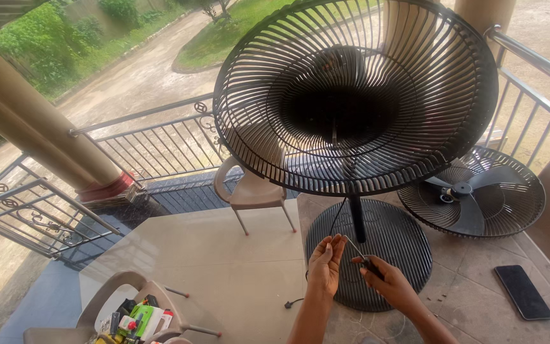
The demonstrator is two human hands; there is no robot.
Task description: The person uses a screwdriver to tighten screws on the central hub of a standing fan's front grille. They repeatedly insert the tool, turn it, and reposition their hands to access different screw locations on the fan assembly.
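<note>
A black standing fan's rear grille (pixel 358 95) faces me on its pole (pixel 356 220), above the round black base (pixel 389 245). My left hand (pixel 324 264) is raised in front of the base, fingertips pinching a thin black wire that runs up toward the fan head. My right hand (pixel 386 280) grips a small dark-handled tool (pixel 367 262), its thin tip pointing up-left toward the left fingers. On the floor to the right lies the front grille (pixel 479 194) with the dark fan blade (pixel 463 191) resting in it.
A beige plastic chair (pixel 253 185) stands behind the fan. Another chair (pixel 141 312) at bottom left holds tools and small containers. A black phone (pixel 523 292) lies on the tiles at right. Metal railings (pixel 154 143) and a pillar (pixel 39 121) edge the porch.
</note>
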